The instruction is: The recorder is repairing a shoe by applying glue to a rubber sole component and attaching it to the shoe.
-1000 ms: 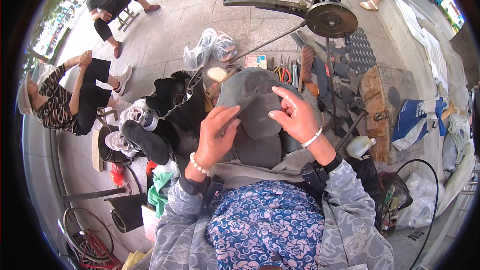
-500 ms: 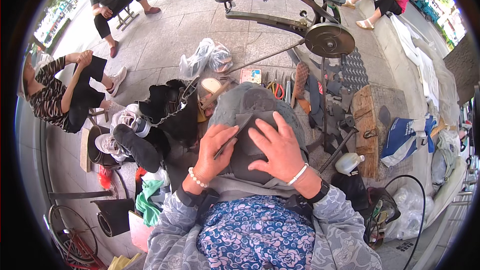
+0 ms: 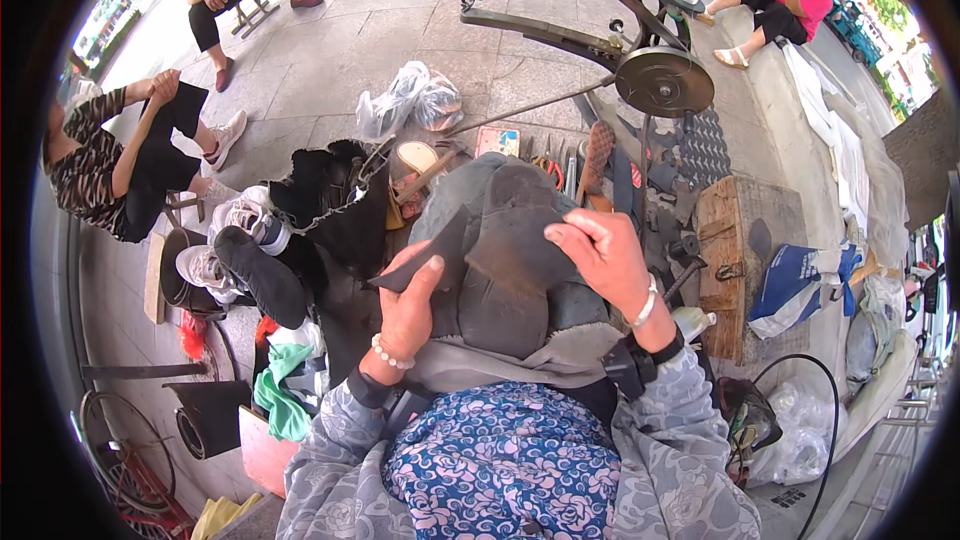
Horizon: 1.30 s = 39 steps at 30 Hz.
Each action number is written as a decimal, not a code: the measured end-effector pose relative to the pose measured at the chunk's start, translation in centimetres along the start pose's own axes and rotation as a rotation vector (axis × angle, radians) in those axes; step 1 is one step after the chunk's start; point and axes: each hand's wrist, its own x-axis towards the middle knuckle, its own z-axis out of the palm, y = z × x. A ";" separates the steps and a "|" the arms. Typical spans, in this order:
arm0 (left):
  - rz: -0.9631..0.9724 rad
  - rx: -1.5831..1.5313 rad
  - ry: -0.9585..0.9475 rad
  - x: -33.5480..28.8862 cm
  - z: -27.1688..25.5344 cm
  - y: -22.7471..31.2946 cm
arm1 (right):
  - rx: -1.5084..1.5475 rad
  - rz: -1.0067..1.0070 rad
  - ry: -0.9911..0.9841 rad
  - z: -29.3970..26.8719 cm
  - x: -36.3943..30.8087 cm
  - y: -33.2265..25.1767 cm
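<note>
Above my lap, my left hand (image 3: 408,305) is closed on a dark, pointed flat piece (image 3: 440,252), thumb on the near side. My right hand (image 3: 612,262) pinches the upper right edge of a wider dark-grey sheet (image 3: 515,252) with a worn, fuzzy lower edge. The two pieces lie close side by side; whether they are leather or rubber I cannot tell. Beneath them a grey work cloth (image 3: 450,195) covers my knees, with darker patches (image 3: 503,315) on it.
Ahead stands a hand-cranked sewing machine (image 3: 665,85). Pliers and other tools (image 3: 560,170) lie beyond my knees. Shoes (image 3: 262,275) and a black bag (image 3: 335,195) are at left; a wooden box (image 3: 735,270) and white bottle (image 3: 693,322) at right. Seated people (image 3: 120,155) are around.
My right hand has gone from spread flat over the dark sheet to pinching its edge and lifting it, moving right. My left hand has tilted its piece outward. The view has shifted slightly.
</note>
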 end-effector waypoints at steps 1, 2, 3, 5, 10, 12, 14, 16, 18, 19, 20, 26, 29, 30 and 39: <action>-0.041 -0.086 0.022 0.2 0.2 -0.1 | -0.062 -0.023 0.010 0.5 0.9 0.6; -0.044 -0.087 0.017 0.1 0.3 -0.2 | -0.065 -0.018 0.013 0.7 1.6 1.4; -0.031 -0.077 0.012 0.1 0.3 -0.2 | -0.173 -0.060 0.031 1.2 2.3 2.4; -0.018 -0.062 0.006 0.1 0.2 0.1 | -0.284 -0.054 0.064 1.7 3.0 3.3; 0.592 0.497 -0.254 1.5 0.6 3.2 | -0.228 -0.150 0.164 3.3 3.3 3.8; 0.601 0.572 -0.292 2.9 1.0 2.6 | -0.117 -0.120 0.221 3.5 2.7 3.9; 0.614 0.642 -0.347 3.4 1.2 2.4 | 0.039 0.104 0.211 3.1 1.4 4.3; 0.444 0.566 -0.349 4.0 2.3 1.6 | -0.095 0.048 0.220 2.3 -1.0 4.1; 0.622 0.689 -0.366 3.9 2.2 1.7 | -0.111 0.070 0.232 3.5 -2.4 4.0; 0.617 0.715 -0.411 3.4 2.4 2.6 | -0.070 0.054 0.241 3.7 -2.7 4.0; 0.700 0.776 -0.417 3.1 2.1 2.8 | -0.022 -0.014 0.302 4.0 -2.6 3.9; 0.734 0.844 -0.454 3.3 1.6 1.0 | 0.176 0.175 0.769 -0.7 -4.1 10.8; 0.760 0.891 -0.423 3.1 1.5 0.8 | -0.248 0.452 1.097 -3.8 -9.6 20.6; 0.751 0.893 -0.426 3.0 1.4 0.7 | -0.449 0.506 1.208 -4.9 -12.7 24.3; 0.720 0.979 -0.363 2.4 2.1 0.9 | -0.461 1.612 0.758 -7.6 -31.1 33.4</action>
